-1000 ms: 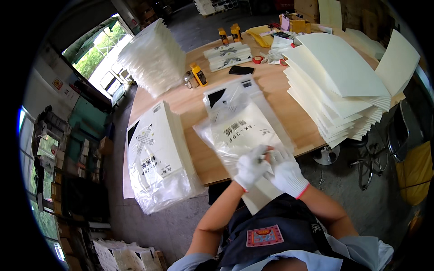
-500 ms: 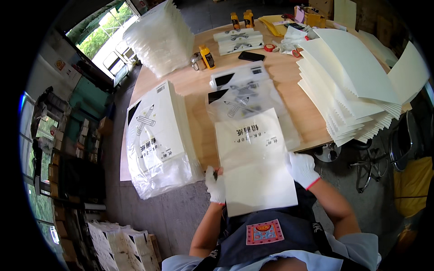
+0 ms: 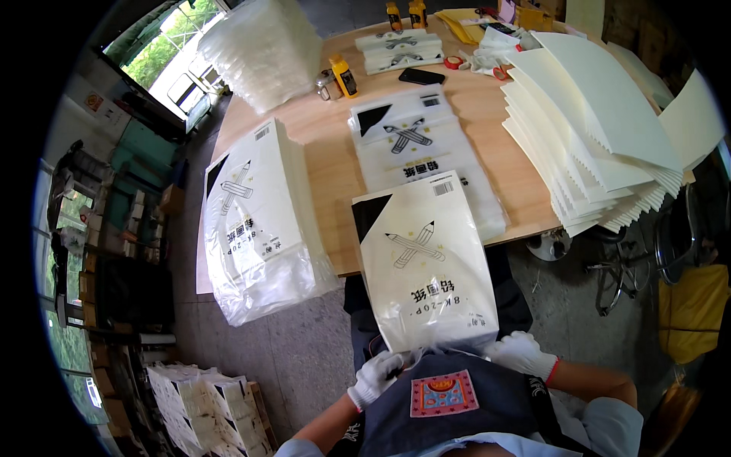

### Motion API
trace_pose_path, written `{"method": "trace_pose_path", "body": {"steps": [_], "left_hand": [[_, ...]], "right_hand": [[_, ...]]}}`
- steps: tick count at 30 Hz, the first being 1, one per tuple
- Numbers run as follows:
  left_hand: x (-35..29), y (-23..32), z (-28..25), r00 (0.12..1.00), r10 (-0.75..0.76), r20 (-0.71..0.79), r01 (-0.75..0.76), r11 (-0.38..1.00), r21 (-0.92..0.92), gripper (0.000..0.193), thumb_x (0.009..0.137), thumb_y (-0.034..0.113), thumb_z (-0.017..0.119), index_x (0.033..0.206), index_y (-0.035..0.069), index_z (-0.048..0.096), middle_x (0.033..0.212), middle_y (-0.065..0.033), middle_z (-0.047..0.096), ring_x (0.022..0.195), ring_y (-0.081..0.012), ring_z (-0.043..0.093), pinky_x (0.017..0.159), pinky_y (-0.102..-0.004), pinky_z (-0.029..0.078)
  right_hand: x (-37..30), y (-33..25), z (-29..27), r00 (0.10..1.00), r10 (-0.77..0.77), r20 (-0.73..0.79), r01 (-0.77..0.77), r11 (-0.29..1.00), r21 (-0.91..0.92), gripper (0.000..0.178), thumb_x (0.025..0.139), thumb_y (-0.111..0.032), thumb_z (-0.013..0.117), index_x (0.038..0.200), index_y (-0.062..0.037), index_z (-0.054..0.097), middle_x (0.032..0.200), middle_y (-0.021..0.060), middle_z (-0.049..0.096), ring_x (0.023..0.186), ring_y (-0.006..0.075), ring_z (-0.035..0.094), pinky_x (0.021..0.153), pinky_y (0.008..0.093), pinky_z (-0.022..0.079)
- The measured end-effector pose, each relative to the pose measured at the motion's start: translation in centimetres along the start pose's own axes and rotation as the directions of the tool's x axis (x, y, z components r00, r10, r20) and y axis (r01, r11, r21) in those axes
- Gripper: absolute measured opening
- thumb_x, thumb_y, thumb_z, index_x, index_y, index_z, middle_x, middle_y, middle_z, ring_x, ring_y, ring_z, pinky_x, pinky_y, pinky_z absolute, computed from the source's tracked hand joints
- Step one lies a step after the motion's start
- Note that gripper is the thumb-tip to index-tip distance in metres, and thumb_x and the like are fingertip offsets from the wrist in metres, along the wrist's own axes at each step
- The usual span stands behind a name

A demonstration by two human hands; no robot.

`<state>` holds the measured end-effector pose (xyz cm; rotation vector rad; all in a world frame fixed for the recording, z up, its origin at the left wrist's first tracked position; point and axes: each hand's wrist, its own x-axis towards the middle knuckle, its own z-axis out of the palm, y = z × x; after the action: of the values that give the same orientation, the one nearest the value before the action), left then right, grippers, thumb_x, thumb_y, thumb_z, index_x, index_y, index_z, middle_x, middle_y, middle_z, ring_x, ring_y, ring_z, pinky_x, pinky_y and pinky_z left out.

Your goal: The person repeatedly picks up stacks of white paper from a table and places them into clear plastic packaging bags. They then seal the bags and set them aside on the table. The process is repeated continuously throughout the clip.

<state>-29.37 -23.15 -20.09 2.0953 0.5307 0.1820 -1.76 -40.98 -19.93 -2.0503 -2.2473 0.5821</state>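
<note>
White-gloved left hand [image 3: 375,378]: fingers curled, pinching clear plastic at the near left corner of a printed bag [image 3: 426,263].
White-gloved right hand [image 3: 522,355]: at the near right corner; from here I cannot tell how firmly it grips.
Bag: tilted up before the apron [image 3: 502,396], its far end overlapping flat bags [image 3: 415,156] on the wooden table [image 3: 329,179].
Table, left: packed bags [image 3: 255,221], stacked.
Table, right: cream sheets [image 3: 594,126], fanned.
</note>
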Motion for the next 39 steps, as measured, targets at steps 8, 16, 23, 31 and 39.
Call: {"method": "trace_pose_path", "body": {"steps": [8, 16, 23, 31, 39], "left_hand": [[4.1, -3.6, -0.2, 0.870, -0.232, -0.435, 0.297, 0.951, 0.085, 0.015, 0.073, 0.006, 0.063, 0.074, 0.007, 0.048, 0.068, -0.0127, 0.053, 0.063, -0.0304, 0.056, 0.057, -0.0351, 0.045], [5.4, -8.4, 2.1, 0.646, -0.514, -0.565, 0.105, 0.792, -0.601, 0.021, 0.089, 0.020, 0.063, 0.098, 0.002, 0.056, 0.080, -0.0036, 0.059, 0.072, -0.0095, 0.054, 0.065, -0.0256, 0.045], [10.5, -2.0, -5.4, 0.784, -0.204, -0.587, 0.087, 0.971, -0.222, 0.014, 0.087, 0.010, 0.061, 0.097, 0.000, 0.059, 0.082, -0.0113, 0.062, 0.072, -0.0152, 0.058, 0.067, -0.0273, 0.046], [1.6, -0.2, -19.5, 0.181, -0.038, -0.983, -0.252, 0.964, -0.083, 0.010, 0.096, 0.013, 0.047, 0.099, 0.006, 0.053, 0.083, 0.0001, 0.051, 0.074, -0.0079, 0.050, 0.063, -0.0223, 0.044], [-3.1, -15.3, -22.7, 0.100, -0.185, -0.978, 0.318, 0.937, -0.144, 0.017, 0.096, 0.020, 0.051, 0.099, 0.004, 0.055, 0.090, -0.0040, 0.057, 0.082, -0.0117, 0.052, 0.074, -0.0264, 0.045]], "right_hand": [[2.8, 4.0, -3.2, 0.935, 0.218, -0.281, -0.260, 0.958, -0.120, 0.027, 0.078, -0.025, 0.051, 0.058, -0.0096, 0.059, 0.055, 0.0141, 0.058, 0.048, 0.0289, 0.058, 0.045, 0.0421, 0.046], [5.2, 11.3, 0.9, 0.693, 0.694, -0.198, -0.474, 0.645, 0.600, 0.035, 0.093, -0.038, 0.045, 0.092, -0.0089, 0.064, 0.080, 0.0148, 0.067, 0.073, 0.0314, 0.065, 0.062, 0.0429, 0.050], [13.3, 8.0, 5.6, 0.926, 0.303, 0.224, -0.131, -0.299, 0.945, 0.032, 0.096, -0.024, 0.051, 0.119, -0.0022, 0.057, 0.098, 0.0054, 0.066, 0.081, 0.0125, 0.063, 0.071, 0.0263, 0.051], [29.9, -1.8, -3.1, 0.993, -0.087, 0.084, -0.103, -0.239, 0.966, 0.023, 0.094, -0.021, 0.055, 0.108, -0.0035, 0.061, 0.092, 0.0000, 0.062, 0.077, 0.0088, 0.057, 0.066, 0.0227, 0.047], [35.2, -9.8, -8.4, 0.986, 0.160, -0.038, 0.026, 0.077, 0.997, 0.034, 0.086, -0.032, 0.066, 0.099, -0.0014, 0.059, 0.078, 0.0037, 0.061, 0.065, 0.0108, 0.057, 0.059, 0.0250, 0.048]]}}
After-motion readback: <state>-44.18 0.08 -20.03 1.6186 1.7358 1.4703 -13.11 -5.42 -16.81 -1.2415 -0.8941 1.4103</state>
